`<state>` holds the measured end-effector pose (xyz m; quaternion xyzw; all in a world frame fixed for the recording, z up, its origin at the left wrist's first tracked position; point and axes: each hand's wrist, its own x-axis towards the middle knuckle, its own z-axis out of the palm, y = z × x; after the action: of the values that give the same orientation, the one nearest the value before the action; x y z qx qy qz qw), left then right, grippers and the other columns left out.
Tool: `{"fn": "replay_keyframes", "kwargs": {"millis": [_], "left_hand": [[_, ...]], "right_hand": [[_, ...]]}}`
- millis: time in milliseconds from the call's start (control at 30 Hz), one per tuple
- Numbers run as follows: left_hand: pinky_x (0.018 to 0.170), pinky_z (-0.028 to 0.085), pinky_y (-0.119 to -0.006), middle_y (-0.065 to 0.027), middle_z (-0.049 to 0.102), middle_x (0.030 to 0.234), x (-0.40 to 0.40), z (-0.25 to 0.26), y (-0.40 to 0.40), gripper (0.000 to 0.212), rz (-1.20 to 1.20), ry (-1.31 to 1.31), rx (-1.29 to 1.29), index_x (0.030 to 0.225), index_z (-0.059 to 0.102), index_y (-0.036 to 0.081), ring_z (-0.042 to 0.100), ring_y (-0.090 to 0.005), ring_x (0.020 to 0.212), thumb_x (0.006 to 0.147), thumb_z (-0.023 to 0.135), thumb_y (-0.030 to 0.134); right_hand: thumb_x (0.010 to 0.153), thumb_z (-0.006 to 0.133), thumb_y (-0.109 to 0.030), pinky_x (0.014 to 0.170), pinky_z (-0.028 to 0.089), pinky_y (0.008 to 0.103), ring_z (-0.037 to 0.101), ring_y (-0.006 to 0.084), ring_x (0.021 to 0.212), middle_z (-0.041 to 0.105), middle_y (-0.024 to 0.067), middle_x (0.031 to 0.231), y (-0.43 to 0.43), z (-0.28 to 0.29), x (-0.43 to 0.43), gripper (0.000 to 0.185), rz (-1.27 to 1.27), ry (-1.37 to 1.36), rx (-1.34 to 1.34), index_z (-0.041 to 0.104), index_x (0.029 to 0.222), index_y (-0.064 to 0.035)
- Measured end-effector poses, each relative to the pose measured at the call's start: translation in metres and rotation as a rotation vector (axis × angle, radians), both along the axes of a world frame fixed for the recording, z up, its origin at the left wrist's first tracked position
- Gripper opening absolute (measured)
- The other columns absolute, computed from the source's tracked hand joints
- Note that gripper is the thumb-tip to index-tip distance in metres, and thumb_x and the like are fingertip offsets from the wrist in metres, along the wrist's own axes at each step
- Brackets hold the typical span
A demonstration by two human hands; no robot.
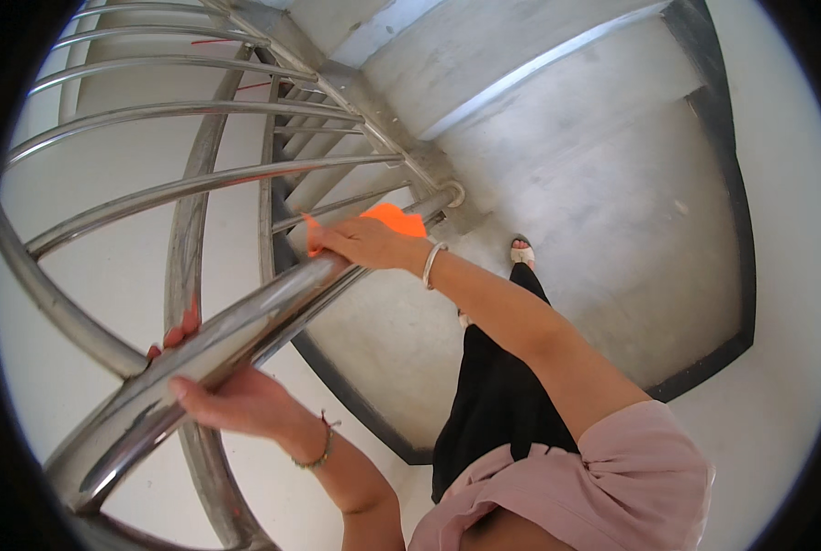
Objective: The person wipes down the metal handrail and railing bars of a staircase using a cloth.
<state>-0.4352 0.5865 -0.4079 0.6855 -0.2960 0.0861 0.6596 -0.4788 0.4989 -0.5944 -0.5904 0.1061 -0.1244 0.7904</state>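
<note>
A thick, shiny metal handrail (272, 296) slants across the left half of the view. My left hand (238, 399) grips it from below, thumb on the near side and fingertips showing over the far side. Farther up the rail, my right hand (369, 241) presses an orange cloth (398, 219) around the top of the tube. Part of the cloth sticks out beyond my fingers; the rest is hidden under the palm. A bangle (432, 266) circles my right wrist, and a beaded bracelet (319, 451) my left.
Slim metal bars (210, 180) and a thicker post (188, 255) form the railing on the left. Concrete steps (520, 76) rise at the top. Another flight (314, 151) shows through the bars. My sandalled foot (522, 252) stands on the concrete landing (631, 275), edged by a dark skirting band (744, 275).
</note>
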Motion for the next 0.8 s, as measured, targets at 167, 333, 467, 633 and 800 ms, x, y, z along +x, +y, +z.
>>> {"fn": "replay_keyframes", "kwargs": {"millis": [167, 333, 467, 633, 800], "left_hand": [[0.1, 0.036, -0.047, -0.0106, 0.053, 0.096, 0.006, 0.0, -0.018, 0.045, 0.085, -0.117, 0.07, 0.109, 0.047, -0.001, 0.055, -0.0248, 0.094, 0.085, 0.043, 0.037], [0.101, 0.035, -0.051, -0.0093, 0.056, 0.097, 0.023, -0.006, -0.019, 0.04, 0.125, -0.255, 0.118, 0.105, 0.054, 0.006, 0.056, -0.0222, 0.099, 0.086, 0.039, 0.038], [0.086, 0.046, -0.047, -0.0048, 0.061, 0.084, 0.032, -0.013, -0.036, 0.037, 0.088, -0.352, -0.005, 0.101, 0.056, 0.016, 0.062, -0.0182, 0.077, 0.086, 0.043, 0.047], [0.083, 0.046, -0.047, -0.0044, 0.057, 0.084, 0.036, -0.025, -0.046, 0.034, 0.014, -0.367, -0.08, 0.098, 0.052, 0.012, 0.058, -0.0179, 0.072, 0.088, 0.043, 0.042], [0.085, 0.044, -0.047, -0.0039, 0.055, 0.085, 0.038, -0.026, -0.047, 0.034, -0.04, -0.335, -0.137, 0.1, 0.051, 0.012, 0.056, -0.0179, 0.072, 0.087, 0.045, 0.043]], "right_hand": [[0.088, 0.035, -0.042, 0.08, 0.044, 0.0337, 0.056, 0.0251, 0.092, 0.058, 0.0121, 0.104, -0.016, -0.15, 0.013, 0.042, 0.102, 0.382, -0.097, 0.054, 0.11, -0.0114], [0.084, 0.038, -0.045, 0.078, 0.045, 0.034, 0.054, 0.021, 0.094, 0.057, 0.0095, 0.106, -0.028, -0.228, 0.014, 0.045, 0.231, 0.715, 0.234, 0.057, 0.106, -0.0103], [0.085, 0.041, -0.033, 0.075, 0.045, 0.0367, 0.056, 0.0206, 0.089, 0.057, 0.0091, 0.095, 0.007, -0.365, 0.03, 0.032, -0.022, 0.729, 0.428, 0.058, 0.099, -0.009], [0.089, 0.043, -0.02, 0.075, 0.046, 0.0337, 0.056, 0.0202, 0.078, 0.054, 0.0068, 0.076, 0.03, -0.403, 0.03, 0.016, -0.593, 0.551, 1.006, 0.051, 0.096, -0.0089], [0.09, 0.042, -0.023, 0.07, 0.05, 0.0418, 0.056, 0.0225, 0.078, 0.055, 0.0082, 0.084, 0.035, -0.396, 0.029, 0.018, -1.098, 0.348, 1.634, 0.051, 0.097, -0.0085]]}}
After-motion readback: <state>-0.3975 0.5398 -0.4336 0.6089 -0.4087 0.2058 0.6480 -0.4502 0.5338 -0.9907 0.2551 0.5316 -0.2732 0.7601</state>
